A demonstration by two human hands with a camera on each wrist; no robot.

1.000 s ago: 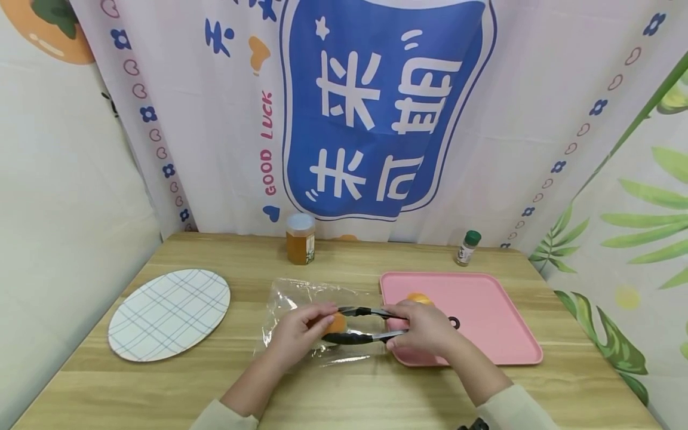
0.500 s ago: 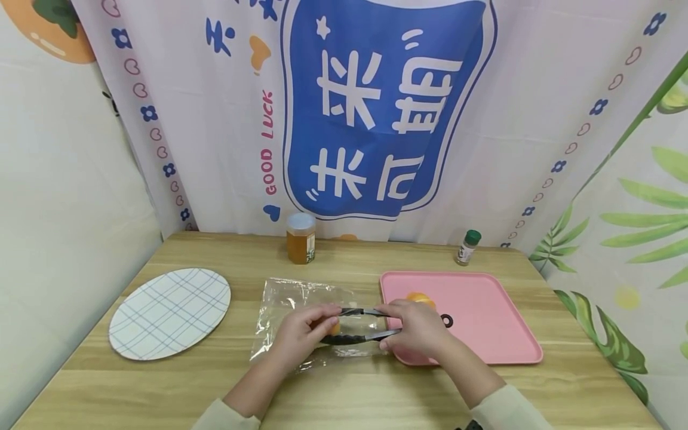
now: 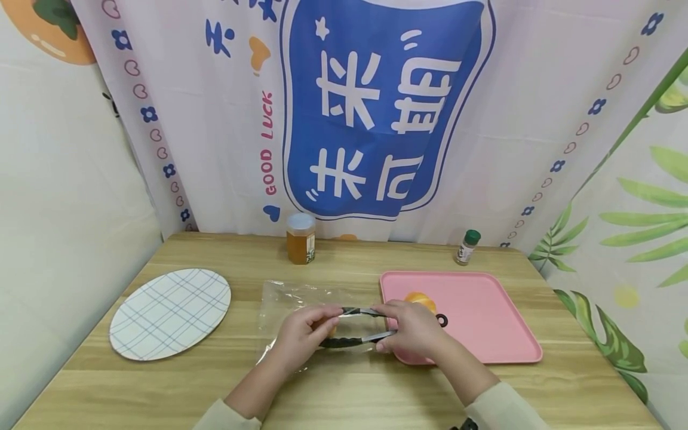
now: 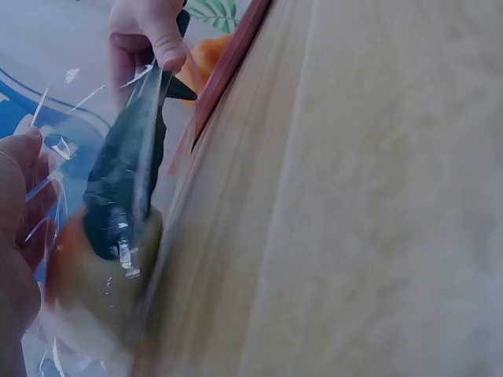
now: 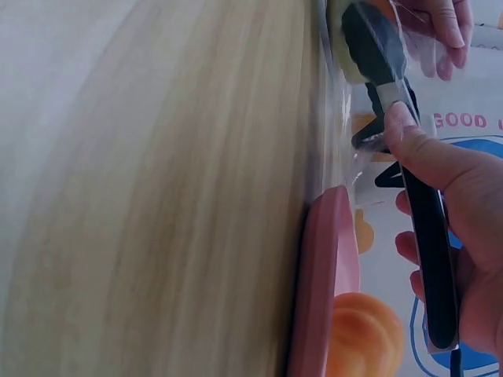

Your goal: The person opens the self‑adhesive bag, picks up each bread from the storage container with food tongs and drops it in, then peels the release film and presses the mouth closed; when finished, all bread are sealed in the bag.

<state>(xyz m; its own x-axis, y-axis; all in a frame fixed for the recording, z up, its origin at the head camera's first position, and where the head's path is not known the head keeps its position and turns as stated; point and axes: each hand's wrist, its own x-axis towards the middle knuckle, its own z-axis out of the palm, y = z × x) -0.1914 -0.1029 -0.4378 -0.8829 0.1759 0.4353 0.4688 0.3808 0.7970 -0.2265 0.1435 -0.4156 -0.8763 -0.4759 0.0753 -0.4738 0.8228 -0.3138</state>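
My right hand (image 3: 416, 329) grips a pair of tongs (image 5: 432, 259) by the handles. Their black heads (image 4: 126, 173) reach left into a clear plastic bag (image 3: 279, 298) and stand apart. At the far end of the tongs, inside the bag, is a round orange-and-cream bread roll (image 4: 94, 298); my left hand covers part of it in the head view. My left hand (image 3: 301, 334) holds the bag near its upper side, thumb and fingers at the film. Another orange bread roll (image 3: 421, 300) lies on the pink tray (image 3: 484, 316), close to my right hand.
A checked oval plate (image 3: 169, 313) lies on the left of the wooden table (image 3: 344, 400). Toward the back edge stand a jar of amber contents (image 3: 300, 240) and a small green-capped shaker (image 3: 467, 248). The tray's raised rim runs below my right wrist.
My right hand and the tongs have shifted slightly left, and the roll has gone further behind my left hand. The left hand keeps nearly the same place.
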